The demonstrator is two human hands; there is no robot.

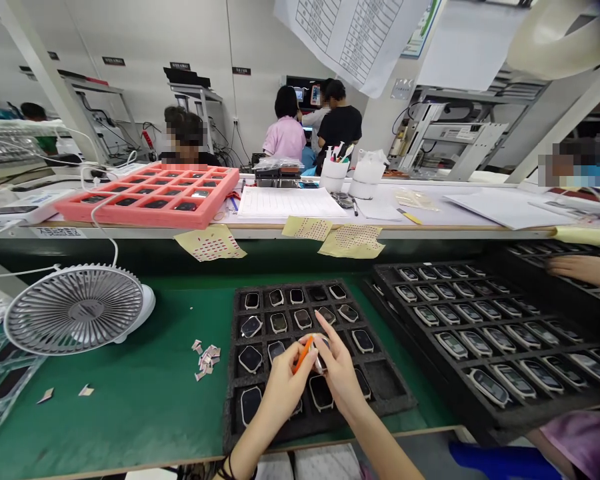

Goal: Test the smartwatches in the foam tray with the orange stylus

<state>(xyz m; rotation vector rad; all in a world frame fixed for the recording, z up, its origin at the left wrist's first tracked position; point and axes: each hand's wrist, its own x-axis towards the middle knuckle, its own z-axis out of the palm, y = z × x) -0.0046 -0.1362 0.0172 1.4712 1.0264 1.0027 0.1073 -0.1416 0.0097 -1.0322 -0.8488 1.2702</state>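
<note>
Both hands meet above a black foam tray (pixel 390 393) with square pockets, most of which hold smartwatch faces with dark screens. My left hand (pixel 285 373) is closed, its thumb and fingers pinching a slim orange tool (pixel 303 355), whose exact kind I cannot make out. In my right hand (pixel 343 373) sits a silver-rimmed watch case (pixel 319 362), mostly covered by the fingers, with the index finger stretched forward. The orange tool is against or very near the case. One pocket at the tray's right side shows bare foam.
Small paper-like pieces (pixel 208 360) lie left of the tray on the green mat (pixel 145 413). A fan (pixel 75 310) stands at far left. More watches fill a larger black tray (pixel 460 380) on the right, near a co-worker's hand (pixel 587 270). A pink foam tray (pixel 145 213) rests on the shelf.
</note>
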